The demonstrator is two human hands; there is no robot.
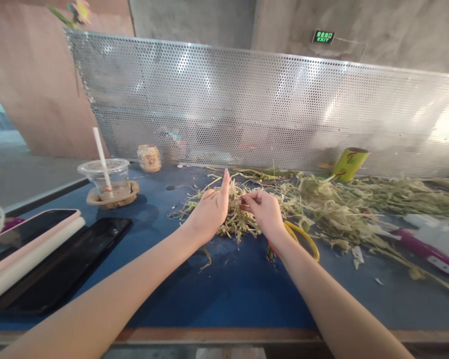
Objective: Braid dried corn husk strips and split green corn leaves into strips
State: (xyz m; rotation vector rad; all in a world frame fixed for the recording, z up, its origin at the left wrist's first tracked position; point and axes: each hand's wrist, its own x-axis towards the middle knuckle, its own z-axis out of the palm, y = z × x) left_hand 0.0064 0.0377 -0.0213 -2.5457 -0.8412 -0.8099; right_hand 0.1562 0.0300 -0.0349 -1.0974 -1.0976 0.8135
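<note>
My left hand [210, 212] is over a loose heap of dried plant stems and small dried flowers [239, 224]. One digit stands straight up; the other fingers are curled and partly hidden, so what they hold cannot be made out. Close on its right, my right hand [264, 209] has thumb and finger pinched together at the heap. A thin piece of dried plant seems to be between those fingertips. Beneath my right wrist lie a yellow loop handle [303, 239] and a bit of red, partly covered by the arm.
Dried stalks [333, 209] spread rightward past a tilted yellow-green can [349, 164] and a purple object [426, 252]. On the left are a plastic cup with straw [107, 174], a jar [148, 158], and phones [63, 264]. A perforated metal panel [228, 99] borders the blue table [217, 294].
</note>
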